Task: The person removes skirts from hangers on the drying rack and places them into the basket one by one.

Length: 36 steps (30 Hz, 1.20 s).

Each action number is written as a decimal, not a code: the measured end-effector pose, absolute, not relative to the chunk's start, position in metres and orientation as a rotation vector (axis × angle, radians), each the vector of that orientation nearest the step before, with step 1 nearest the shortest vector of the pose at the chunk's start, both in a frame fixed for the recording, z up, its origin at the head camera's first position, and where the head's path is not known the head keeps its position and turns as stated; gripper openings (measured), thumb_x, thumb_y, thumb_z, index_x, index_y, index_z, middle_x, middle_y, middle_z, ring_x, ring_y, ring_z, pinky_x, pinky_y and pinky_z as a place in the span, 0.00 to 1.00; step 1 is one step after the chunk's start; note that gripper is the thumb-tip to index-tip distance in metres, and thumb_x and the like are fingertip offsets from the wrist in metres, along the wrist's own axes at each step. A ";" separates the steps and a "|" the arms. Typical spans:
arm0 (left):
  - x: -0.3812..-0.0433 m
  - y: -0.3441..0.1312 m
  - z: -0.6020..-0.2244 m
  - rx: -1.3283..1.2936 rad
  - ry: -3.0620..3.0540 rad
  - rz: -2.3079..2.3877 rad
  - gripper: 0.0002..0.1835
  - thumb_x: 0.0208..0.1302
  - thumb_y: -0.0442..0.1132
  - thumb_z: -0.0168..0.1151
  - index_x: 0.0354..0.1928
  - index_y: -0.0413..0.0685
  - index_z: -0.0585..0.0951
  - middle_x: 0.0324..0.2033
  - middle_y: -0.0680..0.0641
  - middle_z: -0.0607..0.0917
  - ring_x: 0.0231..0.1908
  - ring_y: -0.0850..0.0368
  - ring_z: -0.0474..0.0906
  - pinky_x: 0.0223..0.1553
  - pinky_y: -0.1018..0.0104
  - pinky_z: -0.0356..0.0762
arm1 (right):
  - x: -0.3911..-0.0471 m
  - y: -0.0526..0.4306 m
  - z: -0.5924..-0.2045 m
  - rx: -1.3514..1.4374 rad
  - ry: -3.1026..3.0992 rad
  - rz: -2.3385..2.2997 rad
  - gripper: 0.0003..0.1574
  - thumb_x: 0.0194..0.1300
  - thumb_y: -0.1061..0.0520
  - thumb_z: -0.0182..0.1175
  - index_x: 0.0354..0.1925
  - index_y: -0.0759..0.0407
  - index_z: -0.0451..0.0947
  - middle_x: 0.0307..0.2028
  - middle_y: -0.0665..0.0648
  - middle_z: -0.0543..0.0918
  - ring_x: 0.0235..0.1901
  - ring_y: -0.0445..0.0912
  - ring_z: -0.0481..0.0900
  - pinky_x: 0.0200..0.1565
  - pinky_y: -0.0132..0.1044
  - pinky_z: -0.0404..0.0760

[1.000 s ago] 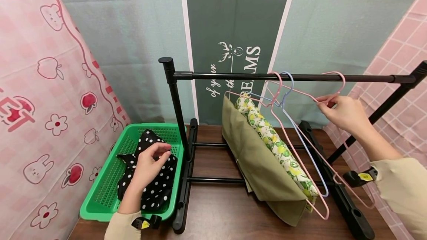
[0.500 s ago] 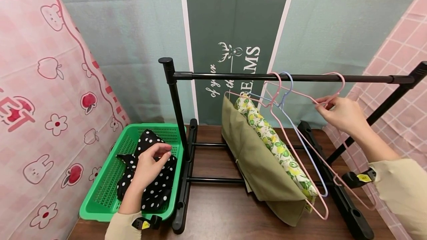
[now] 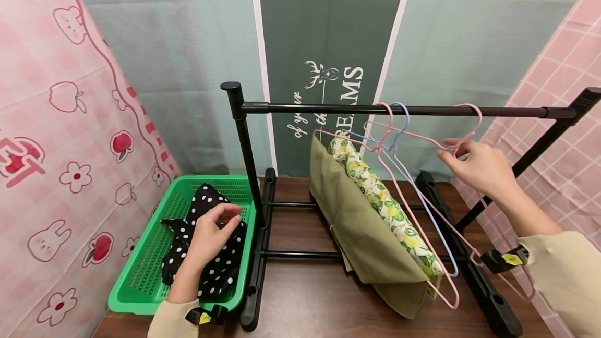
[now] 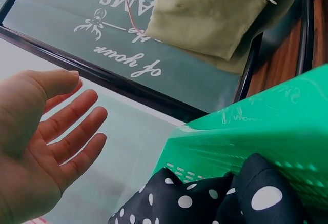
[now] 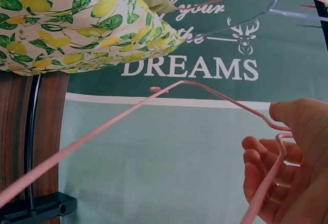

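Observation:
My right hand [image 3: 483, 167] pinches a pink hanger [image 3: 422, 136] just under its hook, which loops over the rack's black rail. In the right wrist view, thumb and fingers close round the hanger's neck. My left hand [image 3: 211, 231], fingers loosely bent and holding nothing, hovers over the black polka-dot cloth [image 3: 220, 270] in the green basket [image 3: 136, 254]. Left of the right hand, an olive cloth [image 3: 361, 233] hangs on another pink hanger [image 3: 389, 166]. A lemon-print cloth [image 3: 380, 197] hangs beside it, with a blue hanger [image 3: 420, 192] at its side.
The black clothes rack [image 3: 300, 108] stands on a brown wooden table [image 3: 310, 296], its left post close to the basket. A green printed curtain [image 3: 324, 25] hangs behind. Pink patterned cloth [image 3: 61, 171] lines the left side, and pink checked cloth [image 3: 563, 77] the right.
The right hand has shifted slightly left and down, still pinching the pink hanger, whose body has turned a little. The view has drifted slightly. The left hand stays over the basket.

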<state>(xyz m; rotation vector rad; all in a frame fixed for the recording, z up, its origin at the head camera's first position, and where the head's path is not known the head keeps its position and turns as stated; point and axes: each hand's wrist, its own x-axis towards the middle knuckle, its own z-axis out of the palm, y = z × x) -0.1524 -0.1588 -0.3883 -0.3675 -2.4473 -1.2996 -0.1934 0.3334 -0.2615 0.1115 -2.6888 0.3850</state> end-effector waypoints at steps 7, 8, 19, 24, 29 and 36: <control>-0.152 -0.158 -0.386 -0.347 -2.457 -1.312 0.09 0.54 0.31 0.59 0.38 0.42 0.79 0.32 0.46 0.81 0.30 0.58 0.75 0.31 0.67 0.73 | -0.183 0.333 -0.255 0.010 -2.654 0.408 0.25 0.57 0.41 0.51 0.41 0.58 0.74 0.36 0.63 0.80 0.31 0.58 0.78 0.22 0.43 0.66; -0.152 -0.158 -0.386 -0.347 -2.459 -1.316 0.08 0.54 0.31 0.59 0.38 0.43 0.79 0.32 0.47 0.81 0.30 0.58 0.76 0.31 0.67 0.73 | -0.182 0.334 -0.254 -0.003 -2.651 0.414 0.25 0.57 0.41 0.51 0.42 0.59 0.73 0.36 0.63 0.80 0.32 0.58 0.77 0.23 0.44 0.66; -0.151 -0.158 -0.382 -0.357 -2.460 -1.313 0.09 0.54 0.31 0.59 0.38 0.44 0.79 0.32 0.51 0.81 0.31 0.56 0.76 0.30 0.66 0.73 | -0.170 0.337 -0.247 -0.069 -2.596 0.426 0.19 0.56 0.43 0.53 0.34 0.58 0.72 0.31 0.63 0.80 0.19 0.22 0.61 0.21 0.38 0.63; -0.150 -0.159 -0.382 -0.377 -2.465 -1.287 0.09 0.54 0.32 0.59 0.39 0.44 0.78 0.33 0.49 0.81 0.31 0.57 0.76 0.30 0.69 0.73 | -0.167 0.334 -0.246 -0.018 -2.540 0.410 0.15 0.55 0.46 0.55 0.29 0.57 0.74 0.27 0.64 0.81 0.17 0.22 0.60 0.18 0.35 0.62; -0.155 -0.164 -0.392 -0.384 -2.450 -1.298 0.09 0.54 0.34 0.59 0.39 0.48 0.78 0.33 0.48 0.81 0.30 0.58 0.76 0.25 0.71 0.72 | -0.165 0.329 -0.243 0.012 -2.524 0.413 0.15 0.55 0.46 0.55 0.27 0.56 0.77 0.24 0.63 0.81 0.15 0.17 0.56 0.16 0.35 0.62; -0.167 -0.170 -0.411 -0.406 -2.453 -1.291 0.08 0.56 0.42 0.59 0.39 0.58 0.78 0.33 0.55 0.81 0.30 0.65 0.76 0.26 0.72 0.72 | -0.162 0.312 -0.238 0.095 -2.524 0.384 0.13 0.56 0.48 0.55 0.28 0.55 0.79 0.21 0.59 0.81 0.15 0.34 0.71 0.17 0.37 0.61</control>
